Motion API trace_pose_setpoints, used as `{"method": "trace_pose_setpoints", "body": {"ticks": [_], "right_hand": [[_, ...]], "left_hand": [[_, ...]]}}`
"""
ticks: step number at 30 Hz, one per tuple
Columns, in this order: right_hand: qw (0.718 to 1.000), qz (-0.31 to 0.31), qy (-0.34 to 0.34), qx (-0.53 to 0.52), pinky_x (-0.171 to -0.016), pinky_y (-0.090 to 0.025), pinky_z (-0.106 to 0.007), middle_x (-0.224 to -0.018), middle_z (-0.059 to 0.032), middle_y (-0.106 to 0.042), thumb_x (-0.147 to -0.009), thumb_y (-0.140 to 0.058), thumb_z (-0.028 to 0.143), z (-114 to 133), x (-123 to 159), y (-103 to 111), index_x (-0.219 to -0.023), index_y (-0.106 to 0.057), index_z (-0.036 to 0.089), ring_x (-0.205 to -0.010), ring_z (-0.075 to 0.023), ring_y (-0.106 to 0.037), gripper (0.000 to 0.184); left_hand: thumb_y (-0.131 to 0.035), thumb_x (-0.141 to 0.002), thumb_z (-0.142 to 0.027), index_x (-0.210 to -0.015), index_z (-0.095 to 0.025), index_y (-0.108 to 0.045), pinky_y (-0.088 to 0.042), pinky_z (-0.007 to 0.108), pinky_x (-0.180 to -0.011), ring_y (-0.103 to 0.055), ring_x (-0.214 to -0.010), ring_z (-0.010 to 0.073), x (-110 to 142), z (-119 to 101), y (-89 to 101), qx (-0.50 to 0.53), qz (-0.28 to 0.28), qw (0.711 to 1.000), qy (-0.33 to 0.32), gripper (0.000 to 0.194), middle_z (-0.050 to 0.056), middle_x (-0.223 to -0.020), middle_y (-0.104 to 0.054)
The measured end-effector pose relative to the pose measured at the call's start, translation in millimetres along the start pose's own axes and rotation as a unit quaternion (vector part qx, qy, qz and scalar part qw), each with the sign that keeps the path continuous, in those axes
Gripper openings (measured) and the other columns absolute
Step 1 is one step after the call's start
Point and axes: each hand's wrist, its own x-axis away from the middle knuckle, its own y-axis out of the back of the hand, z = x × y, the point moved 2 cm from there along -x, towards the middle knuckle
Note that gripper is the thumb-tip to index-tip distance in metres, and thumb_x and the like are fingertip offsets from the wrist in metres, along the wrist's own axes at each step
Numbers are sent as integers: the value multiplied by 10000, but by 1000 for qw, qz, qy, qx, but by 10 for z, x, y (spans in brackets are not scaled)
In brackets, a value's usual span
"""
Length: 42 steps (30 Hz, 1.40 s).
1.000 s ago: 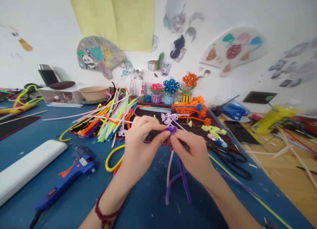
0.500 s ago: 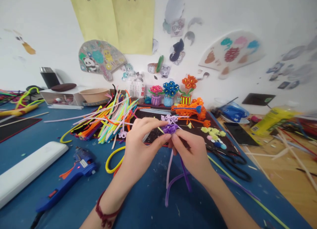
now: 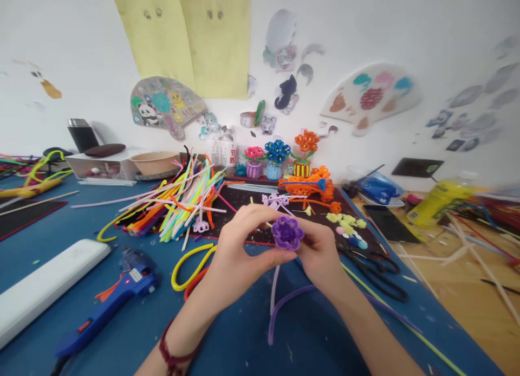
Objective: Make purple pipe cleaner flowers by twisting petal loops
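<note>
Between my two hands is a purple pipe-cleaner flower (image 3: 287,233), its looped petals facing me. My left hand (image 3: 239,251) pinches the flower's left side between thumb and fingers. My right hand (image 3: 320,254) is closed behind and to the right of the bloom; its fingertips are partly hidden by the flower. Below the hands, a pale lilac pipe cleaner (image 3: 274,289) and a curved purple pipe cleaner (image 3: 280,306) lie over the blue table mat (image 3: 317,349). Just behind the flower are pale lilac pipe-cleaner flowers (image 3: 277,201).
A blue glue gun (image 3: 117,300) and a white case (image 3: 49,281) lie left. A pipe-cleaner pile (image 3: 182,194) spreads behind my left hand. Black scissors (image 3: 379,273), a phone (image 3: 390,223) and a yellow bottle (image 3: 441,200) lie right. Potted pipe-cleaner flowers (image 3: 277,153) stand by the wall.
The purple flower has come lower and tipped so its open face turns toward me. Both hands remain closed around it. The camera view has shifted slightly.
</note>
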Motion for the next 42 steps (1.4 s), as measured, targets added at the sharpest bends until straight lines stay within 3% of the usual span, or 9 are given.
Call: {"method": "trace_pose_setpoints", "body": {"ticks": [6,14,23,26,29,32,35,42], "right_hand": [[999,25,16,-24,-655,-489,-252,-732,-6,-689,-860,-557,160,32,-3,-29,-810,-742,200,-675,-161,-615,196],[996,2,57,61,-549,-385,-224,-587,26,-519,-774,-468,53,74,8,-9,-581,-570,167,-573,-118,-472,246],[988,-20,109,108,-524,-367,-218,-598,27,-522,-820,-437,53,138,7,-24,-668,-598,175,-549,-111,-466,253],[991,-27,89,92,-529,-377,-213,-616,29,-544,-813,-455,46,120,-1,-6,-682,-615,182,-564,-113,-488,247],[992,-53,79,81,-560,-404,-216,-640,20,-564,-855,-488,89,104,-13,26,-690,-632,182,-593,-120,-511,238],[989,-87,75,94,-555,-410,-225,-633,11,-558,-869,-504,123,98,-20,51,-701,-653,182,-586,-129,-507,233],[984,-113,73,119,-512,-387,-227,-585,16,-502,-855,-498,118,103,-13,58,-681,-656,185,-538,-127,-469,243],[983,-109,78,129,-516,-399,-226,-628,6,-555,-874,-509,129,113,5,47,-706,-676,192,-554,-127,-488,246]], "left_hand": [[-823,-657,-179,-976,-189,-636,-462,287,-797,-582,-912,171,11,-66,-18,-6,-21,999,-29,370,28,-948,-655],[-786,-709,-212,-922,-179,-626,-466,292,-747,-586,-856,167,30,-122,-37,-39,-37,998,-32,268,32,-897,-656],[-725,-750,-163,-932,-194,-621,-469,314,-779,-587,-882,181,31,-139,-55,-45,-38,998,-31,211,39,-913,-663],[-768,-730,-232,-1004,-202,-620,-458,299,-801,-578,-916,180,24,-119,-42,-36,-16,999,-4,313,41,-980,-651],[-794,-700,-307,-1046,-199,-602,-449,266,-701,-562,-802,156,25,-93,-34,-17,-14,998,52,410,27,-930,-630],[-704,-786,-327,-887,-175,-608,-414,248,-592,-512,-651,127,27,-68,-52,23,1,992,121,206,-1,-751,-593],[-632,-835,-351,-726,-170,-578,-386,236,-543,-484,-594,114,24,-54,-78,74,11,984,164,218,-11,-650,-552],[-651,-821,-295,-776,-167,-618,-410,230,-526,-535,-585,118,15,-61,-94,108,-8,980,167,140,-1,-638,-592]]}}
